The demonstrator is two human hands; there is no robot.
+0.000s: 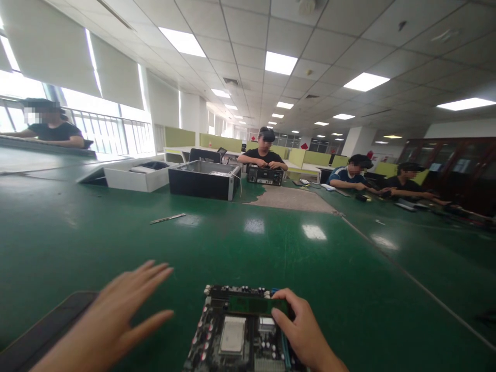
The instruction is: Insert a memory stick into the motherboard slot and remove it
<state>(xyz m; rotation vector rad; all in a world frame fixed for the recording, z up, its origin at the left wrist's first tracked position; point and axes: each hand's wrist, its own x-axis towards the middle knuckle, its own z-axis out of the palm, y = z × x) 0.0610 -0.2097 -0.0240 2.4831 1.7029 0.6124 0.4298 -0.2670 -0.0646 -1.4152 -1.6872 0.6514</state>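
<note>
Ceiling light panels (281,63) glow above half-shaded windows (95,103) at left, yellow-green partitions (180,137) beyond and dark reddish cabinets (451,160) at right.

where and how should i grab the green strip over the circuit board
Probably by its left end, coming from the left with the open left hand: the green strip is long, narrow and crosswise, and the right hand grips its right end.

motherboard (251,336) on table (217,248) | strip (168,218) before computer case (201,182) | box (135,180) left of case
</note>
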